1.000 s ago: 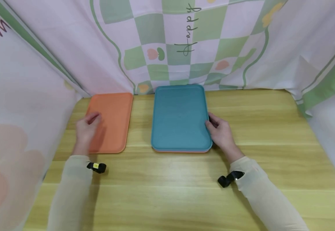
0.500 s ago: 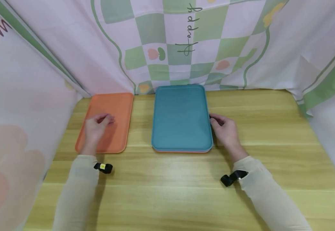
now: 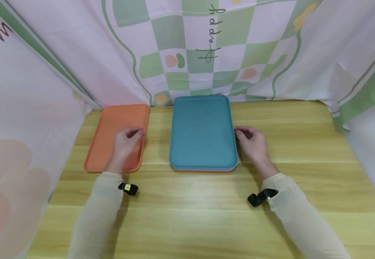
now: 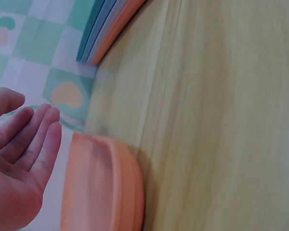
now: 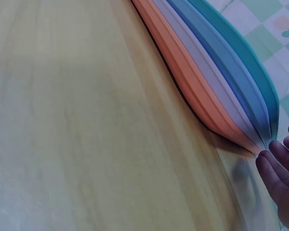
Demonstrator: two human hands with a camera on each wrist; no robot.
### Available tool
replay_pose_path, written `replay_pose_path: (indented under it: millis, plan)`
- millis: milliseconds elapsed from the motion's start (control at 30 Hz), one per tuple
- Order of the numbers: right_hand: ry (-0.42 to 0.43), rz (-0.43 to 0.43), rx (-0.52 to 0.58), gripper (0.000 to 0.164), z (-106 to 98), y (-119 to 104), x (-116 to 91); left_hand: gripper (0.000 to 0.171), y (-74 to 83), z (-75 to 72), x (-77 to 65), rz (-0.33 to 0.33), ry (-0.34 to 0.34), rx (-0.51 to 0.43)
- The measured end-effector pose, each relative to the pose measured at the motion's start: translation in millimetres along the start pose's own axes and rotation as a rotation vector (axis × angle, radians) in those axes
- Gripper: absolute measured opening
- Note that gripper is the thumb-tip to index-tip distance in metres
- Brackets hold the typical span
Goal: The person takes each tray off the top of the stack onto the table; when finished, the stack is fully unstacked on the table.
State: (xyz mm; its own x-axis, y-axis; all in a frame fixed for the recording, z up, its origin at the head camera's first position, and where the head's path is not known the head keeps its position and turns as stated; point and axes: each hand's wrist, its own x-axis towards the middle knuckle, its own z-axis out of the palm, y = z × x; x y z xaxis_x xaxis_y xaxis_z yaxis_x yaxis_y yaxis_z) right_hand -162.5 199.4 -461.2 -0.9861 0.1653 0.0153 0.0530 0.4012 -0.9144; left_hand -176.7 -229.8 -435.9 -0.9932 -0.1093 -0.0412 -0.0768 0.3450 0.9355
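An orange tray lies flat at the left of the wooden table. My left hand hovers over its right half with relaxed fingers and holds nothing; the tray's rim shows just beside them. In the middle sits a stack of trays with a teal tray on top; the right wrist view shows blue, lavender and orange trays beneath it. My right hand is at the stack's right edge, its loosely curled fingertips touching the lower rim.
Patterned cloth hangs behind the table and along both sides, close to the trays' far ends. Bare wood lies to the right of the stack and across the front. Black wrist straps sit on both sleeves.
My left hand has slid right across the orange tray towards its right rim. My right hand has drawn slightly right, from over the teal tray's edge to just beside it.
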Motion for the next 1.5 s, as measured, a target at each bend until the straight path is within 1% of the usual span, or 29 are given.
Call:
replay_pose_path:
  millis: [67, 167, 267, 400, 500, 633, 700, 933, 1100, 1233, 1367, 1500]
  plan:
    - [-0.009, 0.007, 0.001, 0.035, -1, -1, 0, 0.032, 0.4, 5.9, -0.3, 0.01, -0.019, -0.001]
    - [-0.023, 0.016, -0.028, 0.037, -3, -2, 1, 0.033, 1.3, 15.3, -0.8, 0.014, -0.047, -0.009]
    - [-0.039, 0.019, -0.059, 0.039, -3, -3, 2, 0.034, 1.3, 23.8, -0.6, 0.009, -0.067, -0.012]
    - [-0.058, 0.014, -0.073, 0.039, -3, -4, 2, 0.035, 1.1, 34.6, 0.7, -0.005, -0.092, -0.032]
    - [-0.063, 0.013, -0.069, 0.038, -3, -4, 2, 0.035, 1.5, 42.4, 2.0, -0.007, -0.111, -0.01]
    - [-0.067, 0.012, -0.063, 0.038, -3, -3, 3, 0.034, 2.4, 51.0, 3.7, 0.022, -0.123, 0.075]
    - [-0.068, 0.012, -0.061, 0.038, -3, -3, 3, 0.034, 3.2, 55.2, 4.2, 0.032, -0.13, 0.09]
    - [-0.071, 0.012, -0.054, 0.038, -2, -3, 5, 0.033, 3.8, 70.1, 4.4, 0.024, -0.146, 0.073]
    - [-0.092, 0.015, -0.038, 0.039, -1, -4, 6, 0.031, 1.5, 77.9, 4.1, 0.037, -0.147, 0.062]
    - [-0.103, 0.028, -0.033, 0.039, -2, -4, 5, 0.032, 2.6, 81.9, 2.3, 0.054, -0.174, 0.056]
    - [-0.095, 0.039, -0.025, 0.039, -1, -4, 5, 0.034, 4.1, 84.7, 0.9, 0.065, -0.195, 0.058]
    - [-0.073, 0.038, -0.021, 0.037, 1, -3, 5, 0.035, 3.3, 85.9, 0.5, 0.052, -0.196, 0.068]
